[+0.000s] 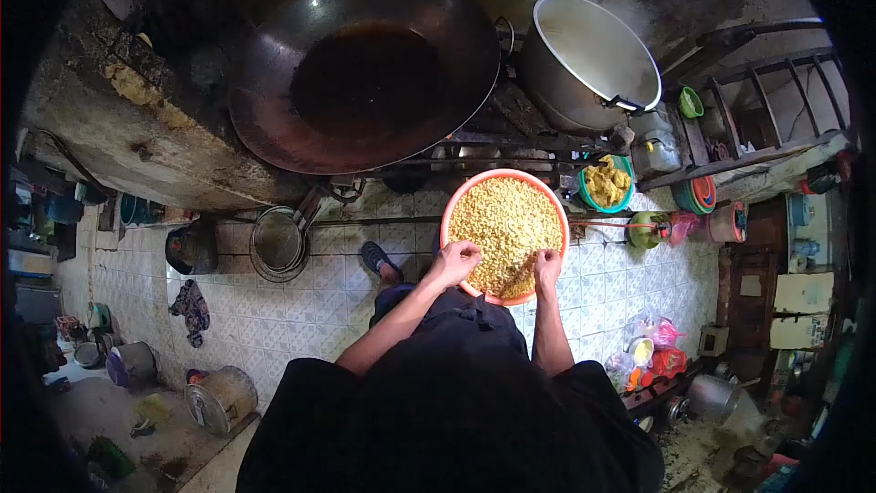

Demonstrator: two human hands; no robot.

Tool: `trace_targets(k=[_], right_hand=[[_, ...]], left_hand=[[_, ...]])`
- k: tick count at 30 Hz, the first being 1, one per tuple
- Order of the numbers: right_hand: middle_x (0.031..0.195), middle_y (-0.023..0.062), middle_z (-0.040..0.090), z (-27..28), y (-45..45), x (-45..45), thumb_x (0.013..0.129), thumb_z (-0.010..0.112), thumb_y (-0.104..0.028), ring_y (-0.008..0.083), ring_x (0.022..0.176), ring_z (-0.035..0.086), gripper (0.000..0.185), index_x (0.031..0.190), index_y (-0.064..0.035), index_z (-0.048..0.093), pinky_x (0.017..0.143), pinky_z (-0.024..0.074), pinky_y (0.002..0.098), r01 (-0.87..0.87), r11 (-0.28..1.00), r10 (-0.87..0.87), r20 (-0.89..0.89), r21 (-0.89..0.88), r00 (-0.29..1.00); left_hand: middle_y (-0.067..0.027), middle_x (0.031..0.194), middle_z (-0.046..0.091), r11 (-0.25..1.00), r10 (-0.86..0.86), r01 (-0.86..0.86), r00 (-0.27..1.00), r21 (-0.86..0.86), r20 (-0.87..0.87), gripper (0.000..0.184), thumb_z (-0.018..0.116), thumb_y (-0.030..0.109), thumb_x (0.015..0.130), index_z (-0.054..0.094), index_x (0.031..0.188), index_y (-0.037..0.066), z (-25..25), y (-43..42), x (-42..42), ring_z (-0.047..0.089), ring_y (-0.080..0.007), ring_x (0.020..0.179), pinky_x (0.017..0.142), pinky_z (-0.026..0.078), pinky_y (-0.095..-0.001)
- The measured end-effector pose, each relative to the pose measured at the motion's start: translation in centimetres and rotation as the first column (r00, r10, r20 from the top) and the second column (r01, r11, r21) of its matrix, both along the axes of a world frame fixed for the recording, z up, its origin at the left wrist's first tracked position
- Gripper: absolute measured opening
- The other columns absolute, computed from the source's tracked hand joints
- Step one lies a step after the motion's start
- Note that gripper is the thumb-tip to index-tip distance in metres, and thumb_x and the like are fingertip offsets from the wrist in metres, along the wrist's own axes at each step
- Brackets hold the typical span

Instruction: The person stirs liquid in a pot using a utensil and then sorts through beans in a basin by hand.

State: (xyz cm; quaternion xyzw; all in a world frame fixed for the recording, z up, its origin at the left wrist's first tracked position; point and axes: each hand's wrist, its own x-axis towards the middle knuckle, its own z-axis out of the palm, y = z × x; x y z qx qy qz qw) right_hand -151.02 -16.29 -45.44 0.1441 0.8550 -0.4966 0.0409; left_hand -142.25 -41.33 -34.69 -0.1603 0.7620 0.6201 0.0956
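Note:
An orange-rimmed basin (445, 224) full of small pale yellow pieces (505, 228) sits in front of the person's body. Over its near left edge is my left hand (459, 261), fingers curled together; what they hold, if anything, is too small to name. My right hand (547, 267) is at the basin's right side, its fingers closed in a pinch, and their contents cannot be made out. Both hands are close to the yellow pieces.
A large dark wok (365, 64) and a tall metal pot (584, 55) stand beyond the basin. To its right is a green bowl (585, 194) with yellow food. Strainers (278, 242) hang at the left. Plastic bags (669, 362) lie lower right.

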Motion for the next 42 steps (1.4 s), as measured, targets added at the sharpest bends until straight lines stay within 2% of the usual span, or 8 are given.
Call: trace_targets(k=[6,18,20,21,23,26,35,42], right_hand=[[0.070,0.0060,0.060,-1.5,0.3,-1.0,0.077,0.060,-0.008,0.0125,0.060,0.054,0.011,0.082,0.0019,0.061,0.057,0.0453,0.0254,0.112,0.980,-0.117,-0.024,-0.164,0.993],[0.083,0.0097,0.065,-1.1,-0.2,-1.6,0.081,0.058,-0.010,0.0164,0.071,0.059,0.023,0.097,0.0052,0.062,0.065,0.0466,0.0284,0.026,0.964,0.001,0.102,-0.265,0.995],[0.082,0.0139,0.066,-2.0,-0.3,-1.4,0.077,0.056,-0.007,0.0242,0.072,0.062,0.026,0.100,0.0042,0.062,0.069,0.0475,0.0331,-0.092,0.996,0.083,-0.314,-0.014,0.946],[0.082,0.0139,0.066,-2.1,0.1,-1.2,0.077,0.056,-0.007,0.0242,0.072,0.062,0.026,0.100,0.0042,0.062,0.069,0.0475,0.0331,-0.092,0.996,0.083,-0.314,-0.013,0.946],[0.079,0.0185,0.065,-1.8,0.7,-0.7,0.071,0.053,-0.004,0.0313,0.073,0.062,0.030,0.100,0.0021,0.062,0.070,0.0478,0.0368,-0.131,0.911,0.199,-0.141,0.391,0.970],[0.087,0.0172,0.064,0.5,0.4,-0.1,0.075,0.059,-0.009,0.0255,0.085,0.061,0.028,0.102,-0.0013,0.061,0.077,0.0469,0.0326,-0.291,0.824,0.268,0.118,0.487,0.956],[0.065,0.0104,0.064,1.2,0.4,0.4,0.074,0.065,-0.015,0.0154,0.055,0.059,0.018,0.082,0.0015,0.066,0.057,0.0482,0.0298,-0.060,0.962,0.055,0.027,0.265,0.998],[0.071,0.0099,0.065,0.1,0.2,-0.6,0.076,0.068,-0.011,0.0134,0.059,0.059,0.019,0.085,0.0061,0.065,0.055,0.0480,0.0262,0.009,1.000,-0.010,0.047,0.022,0.999]], left_hand=[[-0.0107,0.088,0.066,1.000,0.008,-0.008,1.000,0.023,-0.005,0.022,0.062,0.019,0.078,0.063,0.092,0.002,-0.4,0.0,0.2,0.064,-0.0191,0.083,0.076,0.050,-0.0300],[-0.0112,0.089,0.066,1.000,0.012,-0.013,0.999,0.021,0.031,0.024,0.063,0.020,0.078,0.063,0.093,0.002,-0.4,-0.1,0.2,0.064,-0.0198,0.084,0.076,0.050,-0.0302],[-0.0112,0.088,0.066,1.000,0.011,-0.011,0.999,0.016,0.032,0.024,0.063,0.020,0.078,0.063,0.094,0.002,-0.4,-0.2,0.2,0.064,-0.0198,0.083,0.076,0.050,-0.0303],[-0.0112,0.088,0.066,1.000,0.012,-0.013,0.999,0.026,0.033,0.024,0.063,0.020,0.078,0.063,0.094,0.002,-0.2,-0.2,0.2,0.064,-0.0198,0.083,0.076,0.050,-0.0305],[-0.0112,0.088,0.066,0.999,0.013,-0.014,0.999,0.037,0.034,0.024,0.063,0.020,0.077,0.063,0.094,0.002,-0.1,-0.2,0.1,0.064,-0.0198,0.083,0.076,0.050,-0.0306],[-0.0111,0.088,0.066,0.999,0.024,-0.024,1.000,0.036,0.013,0.023,0.063,0.019,0.077,0.063,0.093,0.002,-0.4,-0.1,0.1,0.064,-0.0199,0.083,0.076,0.050,-0.0308],[-0.0107,0.089,0.066,1.000,0.018,-0.019,0.999,0.024,0.038,0.022,0.062,0.019,0.077,0.064,0.092,0.002,0.3,-0.2,-0.2,0.064,-0.0194,0.083,0.076,0.050,-0.0301],[-0.0098,0.087,0.066,1.000,0.004,-0.004,1.000,0.018,0.008,0.022,0.062,0.019,0.077,0.064,0.091,0.002,0.0,0.0,-0.5,0.063,-0.0184,0.082,0.075,0.049,-0.0295]])
